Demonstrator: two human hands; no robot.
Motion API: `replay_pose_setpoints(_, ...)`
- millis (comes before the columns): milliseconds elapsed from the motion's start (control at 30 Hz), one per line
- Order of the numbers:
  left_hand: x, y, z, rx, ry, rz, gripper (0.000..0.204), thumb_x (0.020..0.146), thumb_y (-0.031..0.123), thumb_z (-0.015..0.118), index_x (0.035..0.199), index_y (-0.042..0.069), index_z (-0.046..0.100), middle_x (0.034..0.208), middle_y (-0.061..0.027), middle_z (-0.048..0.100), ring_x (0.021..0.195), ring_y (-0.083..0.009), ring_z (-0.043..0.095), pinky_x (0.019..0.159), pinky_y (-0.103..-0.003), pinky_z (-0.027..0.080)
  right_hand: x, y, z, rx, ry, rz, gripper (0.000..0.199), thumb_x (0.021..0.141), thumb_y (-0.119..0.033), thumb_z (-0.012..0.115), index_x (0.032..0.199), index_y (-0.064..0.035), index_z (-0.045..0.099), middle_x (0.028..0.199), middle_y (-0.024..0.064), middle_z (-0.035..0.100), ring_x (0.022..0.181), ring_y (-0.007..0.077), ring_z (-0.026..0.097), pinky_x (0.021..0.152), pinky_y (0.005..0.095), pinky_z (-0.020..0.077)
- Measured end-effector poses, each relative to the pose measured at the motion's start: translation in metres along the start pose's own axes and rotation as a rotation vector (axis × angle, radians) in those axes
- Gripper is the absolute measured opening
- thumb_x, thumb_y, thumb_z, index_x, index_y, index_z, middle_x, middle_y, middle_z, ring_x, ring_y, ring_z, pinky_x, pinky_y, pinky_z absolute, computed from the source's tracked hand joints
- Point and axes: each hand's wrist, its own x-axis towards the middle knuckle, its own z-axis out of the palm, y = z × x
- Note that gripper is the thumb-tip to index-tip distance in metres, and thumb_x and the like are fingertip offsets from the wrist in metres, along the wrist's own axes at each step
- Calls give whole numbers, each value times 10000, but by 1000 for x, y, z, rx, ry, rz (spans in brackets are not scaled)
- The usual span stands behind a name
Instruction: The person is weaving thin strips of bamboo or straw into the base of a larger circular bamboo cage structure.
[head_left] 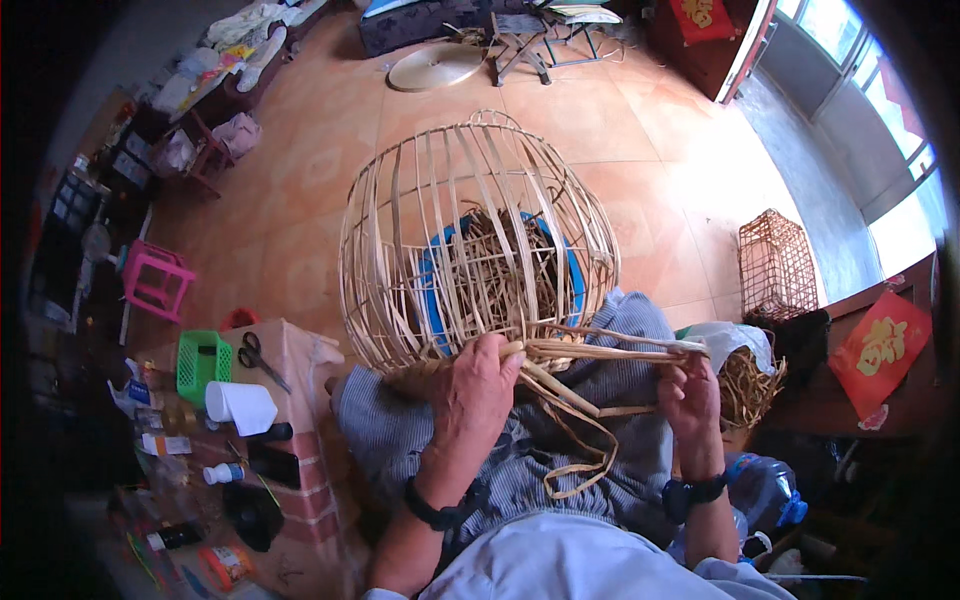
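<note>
A large round open-work basket of pale split strips rests against my knees, its near rim over my lap. My left hand is closed on that rim, thumb and fingers pinching the strips where they are braided. To the right, my right hand grips the far ends of several long flat strips, stretched between both hands. Loose strip ends curl down over my striped trousers. Through the basket's ribs a blue-rimmed tub shows, filled with dry brown scraps.
A cloth-covered table at the left holds scissors, a green plastic basket, a paper roll and bottles. A pink stool stands beyond. On the right are a wire-like woven cage, a bag of dry strips and a large plastic bottle.
</note>
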Motion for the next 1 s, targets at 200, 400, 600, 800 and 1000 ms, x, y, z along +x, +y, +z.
replay_pose_setpoints(200, -1, 5, 9, -35, 113, -38, 259, 996, 216, 777, 1144, 8, 729, 1048, -204, 780, 959, -403, 757, 852, -471, 590, -5, -60, 5, -231, 308, -266, 480, 1124, -478, 564, 1294, -38, 652, 1088, 96, 721, 682, 148, 613, 562, 268, 497)
replay_pose_setpoints(400, 2, 2, 21, 6, 117, -56, 232, 1008, 231, 765, 1123, 32, 734, 1024, -164, 779, 859, -341, 758, 761, -443, 592, -20, -9, 74, -2339, 479, -46, 165, 958, -268, 801, 1016, -114, 803, 859, 116, 700, 770, 378, 699, 687, 446, 570)
replay_pose_setpoints(600, 0, 3, 20, -299, 84, -166, 196, 1020, 122, 738, 1175, 1, 745, 1019, -150, 782, 753, -253, 749, 672, -368, 586, 28, 99, 139, -2127, -379, -912, 280, 860, -195, 822, 1106, -111, 718, 1055, 107, 647, 993, 338, 634, 823, 455, 538)
replay_pose_setpoints(800, -3, -16, 35, -295, 155, -159, 191, 1000, 125, 745, 1167, 33, 747, 1054, -177, 779, 986, -362, 762, 862, -430, 589, 55, 125, 157, -2219, -540, -759, 366, 872, -221, 790, 1216, -125, 710, 1069, 105, 605, 1033, 322, 593, 899, 447, 497)
replay_pose_setpoints(1000, -4, -36, 40, -393, 157, -39, 144, 1045, -7, 663, 1178, -29, 714, 1003, -92, 760, 849, -161, 759, 625, -299, 617, 60, 132, 156, -2187, -596, -722, 351, 866, -248, 794, 1178, -108, 715, 1047, 111, 587, 1026, 331, 598, 902, 449, 492)
